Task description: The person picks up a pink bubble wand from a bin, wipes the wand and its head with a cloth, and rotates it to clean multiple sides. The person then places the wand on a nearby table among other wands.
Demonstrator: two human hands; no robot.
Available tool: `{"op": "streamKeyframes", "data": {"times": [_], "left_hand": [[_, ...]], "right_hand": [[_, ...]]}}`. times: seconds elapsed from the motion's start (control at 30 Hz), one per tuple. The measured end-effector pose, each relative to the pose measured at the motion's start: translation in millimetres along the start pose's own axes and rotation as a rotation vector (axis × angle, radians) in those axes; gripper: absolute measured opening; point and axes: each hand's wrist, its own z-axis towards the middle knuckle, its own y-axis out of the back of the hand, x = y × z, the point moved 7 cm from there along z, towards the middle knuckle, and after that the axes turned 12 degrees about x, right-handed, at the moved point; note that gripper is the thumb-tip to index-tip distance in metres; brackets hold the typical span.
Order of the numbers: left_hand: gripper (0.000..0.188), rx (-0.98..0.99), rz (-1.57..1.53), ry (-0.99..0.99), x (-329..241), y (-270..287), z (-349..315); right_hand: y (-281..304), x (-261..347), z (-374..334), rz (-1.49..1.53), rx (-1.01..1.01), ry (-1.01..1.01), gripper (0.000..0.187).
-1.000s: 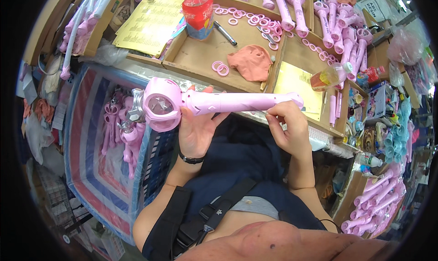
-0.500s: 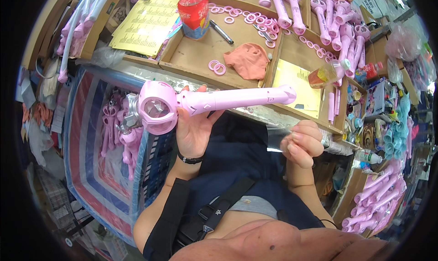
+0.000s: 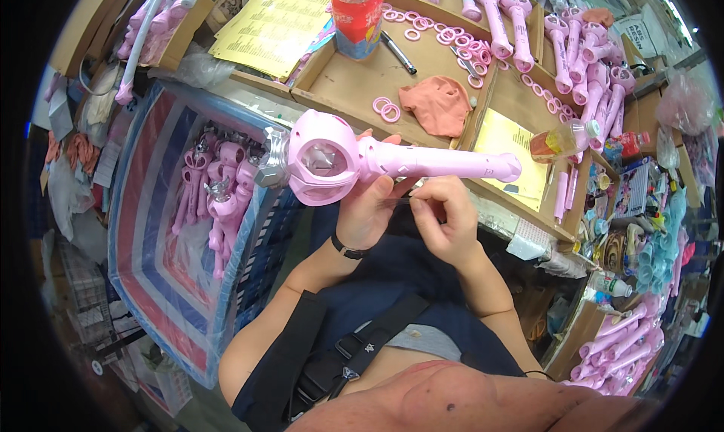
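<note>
A pink toy wand (image 3: pixel 445 161) with a round cage head and a silver faceted cap lies sideways in front of me. My left hand (image 3: pixel 365 215) is closed round it from below, just beside the head. Close under the handle, my right hand (image 3: pixel 446 219) pinches a thin clear film (image 3: pixel 394 200), whose near end comes up against my left fingers. Whether the film touches the wand I cannot tell.
On my left stands a striped lined basket (image 3: pixel 143 281) holding several pink wands. Across the bench are cardboard trays (image 3: pixel 339 113) with pink rings, an orange cloth (image 3: pixel 436 106), a red-labelled bottle (image 3: pixel 357 21) and a marker pen (image 3: pixel 398 52). More wands fill a box (image 3: pixel 622 349) at lower right.
My right hand has moved left with the clear film, from away at the right to beneath the wand's handle. The wand has shifted a little right in my left hand.
</note>
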Motion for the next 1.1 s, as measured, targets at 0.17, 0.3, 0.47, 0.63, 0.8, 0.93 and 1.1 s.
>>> {"op": "streamKeyframes", "data": {"times": [0.17, 0.3, 0.47, 0.63, 0.8, 0.93, 1.1], "left_hand": [[0.055, -0.061, 0.018, 0.048, -7.7, 7.6, 0.9], [0.053, -0.074, -0.142, 0.081, -12.9, 9.1, -1.6], [0.051, -0.098, -0.228, 0.091, -16.4, 6.7, -4.0], [0.049, -0.078, -0.140, 0.104, -20.5, 1.9, -6.7], [0.051, -0.066, -0.118, 0.094, -21.1, 0.0, -5.9], [0.052, -0.057, -0.111, 0.077, -22.3, -1.0, -4.5], [0.052, -0.069, -0.110, 0.088, -22.0, -0.5, -3.0]], "right_hand": [[32.1, -29.8, -12.4, 0.593, -0.120, -0.296, 0.006], [52.9, -33.0, -16.3, 0.439, -0.177, -0.329, 0.006], [58.4, -31.3, -16.7, 0.197, -0.182, -0.386, 0.005], [58.2, -27.9, -13.7, 0.145, -0.211, -0.409, 0.008], [56.0, -26.5, -12.8, 0.135, -0.214, -0.423, 0.011], [55.8, -27.7, -11.6, 0.125, -0.209, -0.419, 0.012], [55.9, -29.7, -10.6, 0.101, -0.206, -0.436, 0.012]]}}
